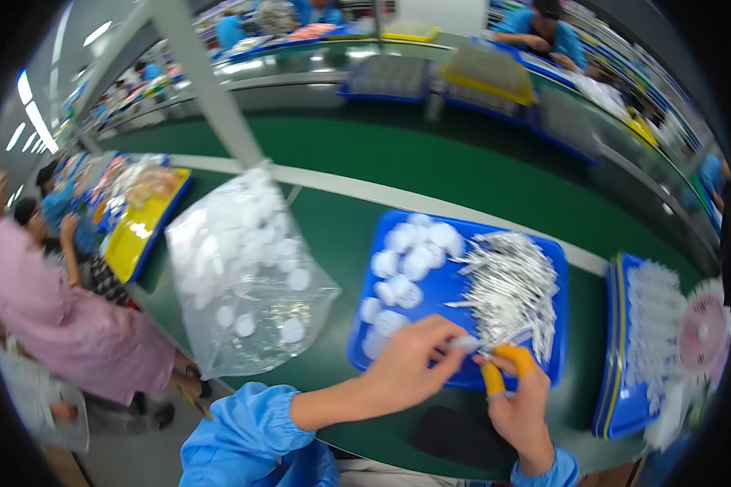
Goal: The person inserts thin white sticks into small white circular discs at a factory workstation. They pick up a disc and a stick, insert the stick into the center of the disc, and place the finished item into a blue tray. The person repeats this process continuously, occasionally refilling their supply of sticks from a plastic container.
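Over the front of a blue tray [443, 302], my two hands are close together. My left hand [406, 369] pinches a small white piece [466, 344], blurred and partly covered by the fingers. Beside it, my right hand [521, 406] has yellow covers on the thumb and forefinger. Those fingertips are pressed close by the white piece, and whatever they grip is too small to make out. White round pieces [418, 258] lie along the tray's left side. A heap of thin silvery strips [513, 280] fills its right side.
Left of the tray lies a clear plastic bag [244, 260] of white round pieces. Stacked trays [617, 357] with clear parts and a pink fan [702, 329] are at right. A dark pad [455, 438] lies near the front edge. A person in pink [73, 308] is at left.
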Demonstrator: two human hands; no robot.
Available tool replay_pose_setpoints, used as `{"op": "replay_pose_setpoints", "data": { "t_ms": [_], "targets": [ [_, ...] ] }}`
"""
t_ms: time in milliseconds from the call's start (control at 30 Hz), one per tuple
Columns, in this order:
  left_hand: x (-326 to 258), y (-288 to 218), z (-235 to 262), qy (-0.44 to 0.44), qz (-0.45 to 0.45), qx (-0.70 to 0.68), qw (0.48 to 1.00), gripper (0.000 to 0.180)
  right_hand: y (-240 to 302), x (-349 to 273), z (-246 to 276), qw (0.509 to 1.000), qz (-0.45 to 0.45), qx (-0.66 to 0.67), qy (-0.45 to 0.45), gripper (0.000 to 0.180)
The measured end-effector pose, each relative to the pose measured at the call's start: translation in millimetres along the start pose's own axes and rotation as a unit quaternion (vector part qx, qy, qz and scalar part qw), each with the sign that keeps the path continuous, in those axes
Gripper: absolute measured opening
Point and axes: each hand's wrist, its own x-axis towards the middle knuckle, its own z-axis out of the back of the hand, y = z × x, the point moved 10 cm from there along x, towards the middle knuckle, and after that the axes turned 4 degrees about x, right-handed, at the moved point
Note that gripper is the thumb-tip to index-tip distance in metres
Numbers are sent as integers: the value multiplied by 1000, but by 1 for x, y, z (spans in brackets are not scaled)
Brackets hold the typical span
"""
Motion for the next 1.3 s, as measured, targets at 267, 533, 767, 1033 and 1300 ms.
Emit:
{"op": "replay_pose_setpoints", "data": {
  "t_ms": [267,533,767,1033,1300],
  "targets": [
    [-9,11,-18,60,39,-79,994,16,-2,-12,3,997,-75,-11,2,19],
    [-11,8,-22,77,41,-117,989,14,13,-10,-2,999,3,-20,29,19],
    [-1,9,-23,73,19,-110,991,12,35,-3,-6,995,72,-72,16,18],
    [1,8,-26,97,47,-120,987,21,40,-12,-7,983,144,-112,-9,17],
    [-9,23,-24,89,105,-213,967,24,45,-13,-10,986,141,-92,-1,17]
  ]
}}
